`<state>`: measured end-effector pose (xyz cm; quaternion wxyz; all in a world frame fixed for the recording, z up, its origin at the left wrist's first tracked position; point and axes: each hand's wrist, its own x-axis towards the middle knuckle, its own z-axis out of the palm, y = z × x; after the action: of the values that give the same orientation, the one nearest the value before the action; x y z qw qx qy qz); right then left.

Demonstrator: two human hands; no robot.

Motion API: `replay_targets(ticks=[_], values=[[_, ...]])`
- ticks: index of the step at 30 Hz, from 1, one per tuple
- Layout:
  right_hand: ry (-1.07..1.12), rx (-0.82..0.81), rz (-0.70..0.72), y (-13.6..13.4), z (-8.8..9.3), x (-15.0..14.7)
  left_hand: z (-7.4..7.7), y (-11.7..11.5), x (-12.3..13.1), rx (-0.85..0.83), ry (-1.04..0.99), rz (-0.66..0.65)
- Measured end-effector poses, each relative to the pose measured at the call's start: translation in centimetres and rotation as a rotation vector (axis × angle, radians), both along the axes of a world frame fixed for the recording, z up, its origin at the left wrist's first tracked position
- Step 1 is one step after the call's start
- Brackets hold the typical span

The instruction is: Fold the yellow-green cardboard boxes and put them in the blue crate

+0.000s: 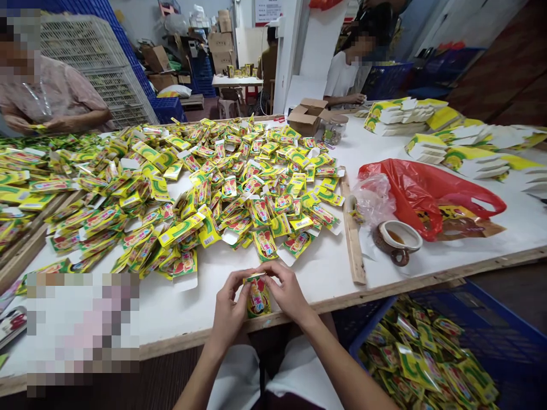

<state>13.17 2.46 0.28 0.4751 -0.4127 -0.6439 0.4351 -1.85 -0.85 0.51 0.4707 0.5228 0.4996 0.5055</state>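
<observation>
At the near edge of the white table, my left hand (233, 302) and my right hand (285, 293) pinch the top of a small yellow-green printed box (258, 300) between thumbs and fingers. The box stands roughly upright with its coloured front toward me. Part of its top is hidden behind my fingertips. Just beyond my hands spreads a large pile of similar small boxes (260, 213), some with white flaps sticking out.
A wooden strip (352, 245) borders the pile on the right. Past it are a brown mug (400, 236), a red plastic bag (410, 182) and stacked flat cartons (401, 117). A blue crate (491, 324) of packets stands below right. Co-workers sit left and across.
</observation>
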Motion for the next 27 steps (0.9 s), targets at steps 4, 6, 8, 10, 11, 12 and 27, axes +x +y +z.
replay_targets(ticks=[4,6,8,10,11,12,27], values=[[-0.058,0.049,0.005,-0.2,0.8,0.2,0.9,0.0,0.3,0.017,0.066,0.031],[-0.068,0.045,-0.023,-0.2,1.1,0.1,1.1,0.1,0.4,-0.001,0.069,0.054],[-0.09,0.025,-0.058,-0.1,1.3,-0.2,1.1,0.3,0.6,-0.028,0.076,0.074],[-0.114,-0.009,-0.078,0.2,1.5,-0.4,1.1,0.6,0.6,-0.05,0.071,0.108],[-0.122,-0.026,-0.082,0.3,1.5,-0.5,1.0,0.7,0.6,-0.054,0.064,0.122],[-0.127,-0.039,-0.084,0.4,1.6,-0.5,1.0,0.9,0.6,-0.057,0.053,0.131],[-0.19,-0.103,-0.123,-1.9,3.9,5.2,1.0,1.1,-0.4,-0.021,0.173,-0.028]])
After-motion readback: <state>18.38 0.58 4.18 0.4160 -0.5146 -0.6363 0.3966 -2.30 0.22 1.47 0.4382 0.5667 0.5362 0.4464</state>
